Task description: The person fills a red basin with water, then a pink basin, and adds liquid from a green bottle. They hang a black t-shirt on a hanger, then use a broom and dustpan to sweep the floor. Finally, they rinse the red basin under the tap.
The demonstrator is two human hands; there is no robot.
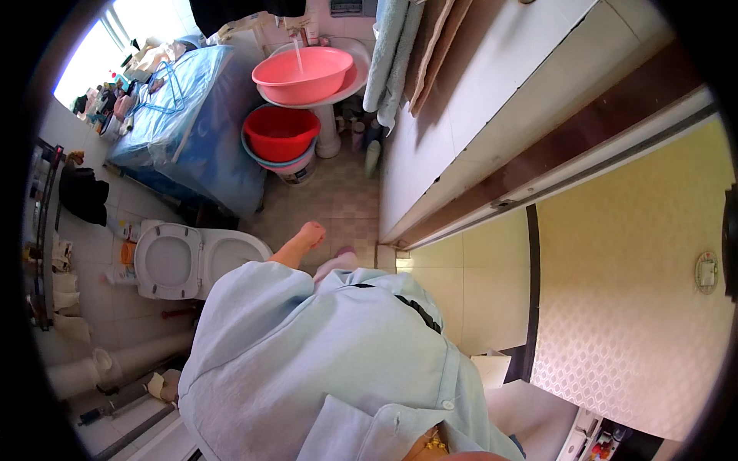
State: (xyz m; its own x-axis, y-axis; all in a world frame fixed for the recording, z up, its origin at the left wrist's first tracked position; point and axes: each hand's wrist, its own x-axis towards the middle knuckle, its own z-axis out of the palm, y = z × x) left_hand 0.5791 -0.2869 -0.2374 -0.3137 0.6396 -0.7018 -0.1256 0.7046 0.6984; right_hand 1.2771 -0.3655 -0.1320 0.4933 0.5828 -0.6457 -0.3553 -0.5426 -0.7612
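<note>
My left hand (313, 234) hangs in front of me over the tiled floor, its fingers curled, with no object visible in it. It is between the toilet (233, 256), whose lid is up, and the doorway side. My right hand is out of view. Ahead, a pink plastic basin (288, 89) rests on the pedestal washbasin (360, 72), and water runs into it from the faucet (296, 36). Below and to the left, a red plastic basin (281, 138) sits nested on a blue-rimmed basin over a bucket (300, 173).
A blue plastic-covered appliance or cabinet (213, 138) stands at the left, with a blue hanger (176, 92) and toiletries on top. Towels (387, 63) hang on the right wall. Bottles (373, 157) stand beside the pedestal. A doorway threshold (398, 250) lies at the right.
</note>
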